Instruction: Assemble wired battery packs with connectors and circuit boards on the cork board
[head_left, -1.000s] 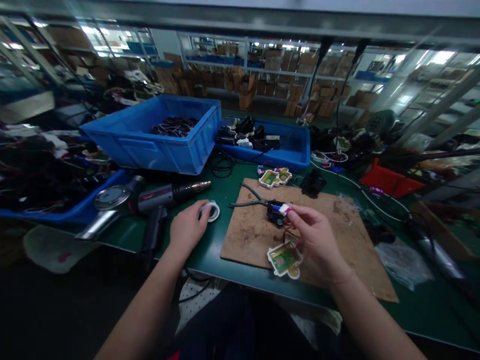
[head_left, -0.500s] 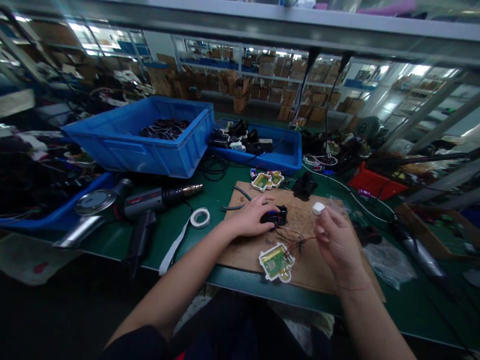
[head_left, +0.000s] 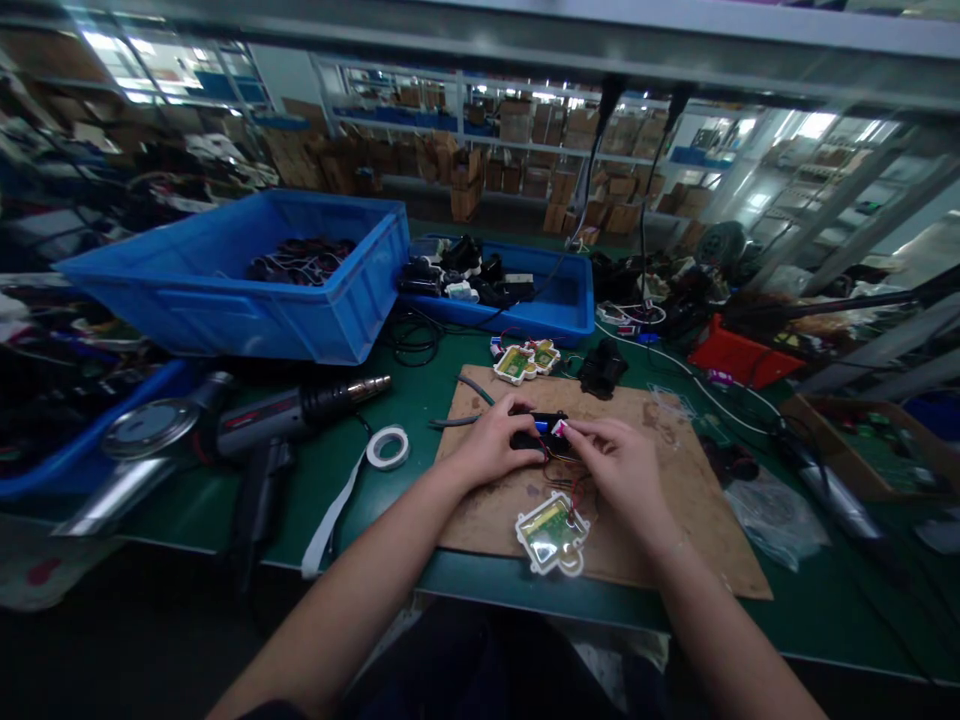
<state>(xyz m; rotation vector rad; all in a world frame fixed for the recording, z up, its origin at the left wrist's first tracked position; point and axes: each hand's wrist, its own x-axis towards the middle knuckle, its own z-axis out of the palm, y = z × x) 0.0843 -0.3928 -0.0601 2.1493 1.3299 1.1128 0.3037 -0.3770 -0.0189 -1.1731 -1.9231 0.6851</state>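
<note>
My left hand (head_left: 489,446) and my right hand (head_left: 619,468) meet over a small black part (head_left: 541,431) on the brown board (head_left: 675,500). The left hand's fingers curl round the part's left end. The right hand pinches a small white piece (head_left: 559,428) against the part's right end. Thin wires run from the part down to a circuit board in a clear, pale-edged case (head_left: 553,533) near the front edge of the brown board. A roll of white tape (head_left: 387,447) lies to the left with a loose strip trailing toward me.
A heat gun (head_left: 285,420) lies left of the tape. Pliers (head_left: 457,418) rest at the brown board's back left. Two blue bins (head_left: 225,290) (head_left: 570,300) stand behind, more cased boards (head_left: 525,361) between. A red tray (head_left: 739,358) and a clear bag (head_left: 776,515) are at right.
My left hand left the tape roll and moved to the black part. My right hand lifted the white piece away, then brought it back down onto the part.
</note>
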